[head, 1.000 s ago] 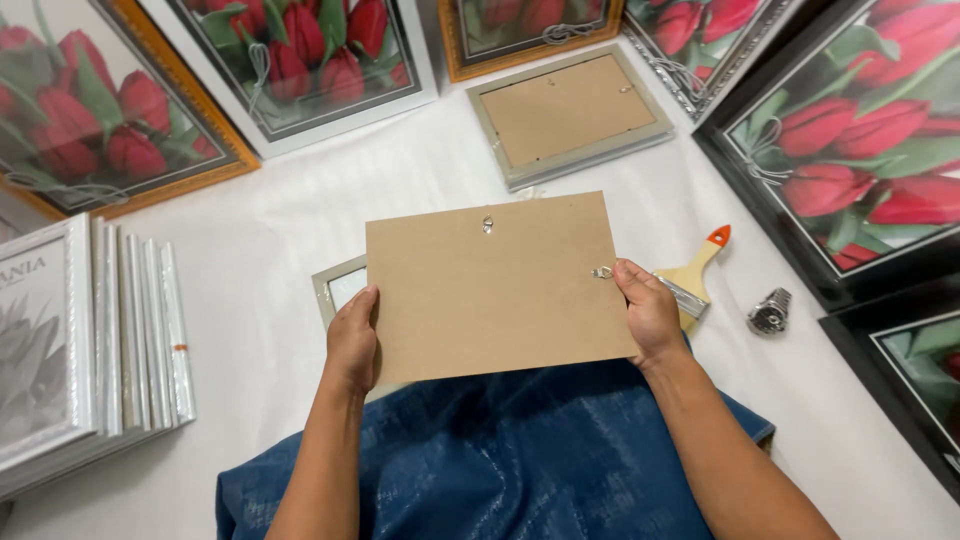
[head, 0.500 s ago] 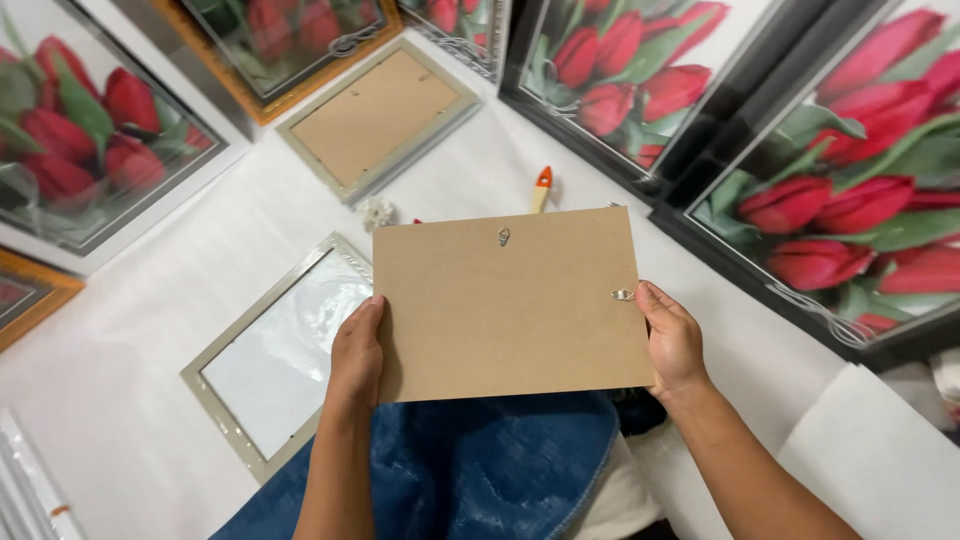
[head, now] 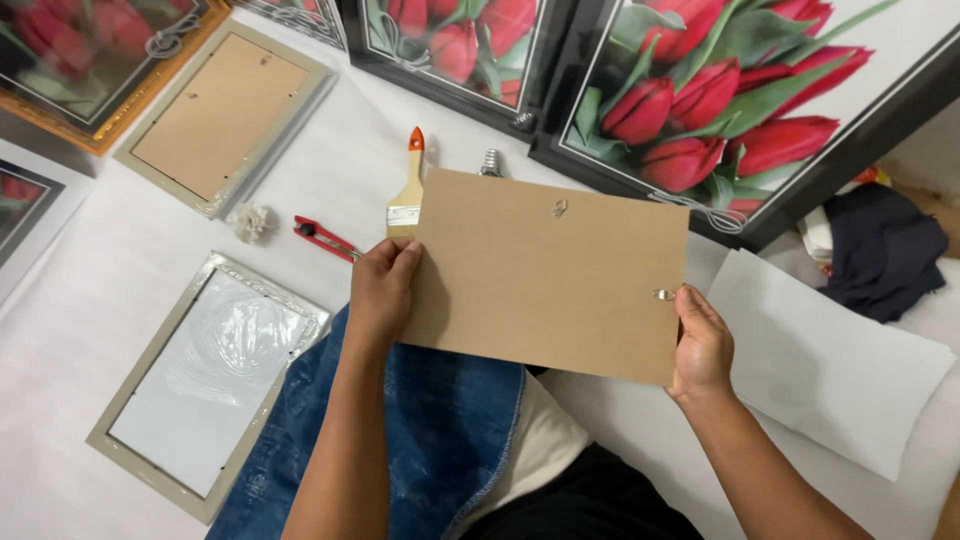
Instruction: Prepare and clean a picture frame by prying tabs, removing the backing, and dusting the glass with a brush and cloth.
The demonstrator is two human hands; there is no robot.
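The left hand (head: 383,290) and right hand (head: 703,343) grip a brown backing board (head: 545,270) by its edges, above the lap. An empty silver frame (head: 205,385) lies left; a paintbrush (head: 408,195) lies beyond.

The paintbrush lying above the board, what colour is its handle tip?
Orange, on the pale wooden-handled paintbrush; the head view shows it best.
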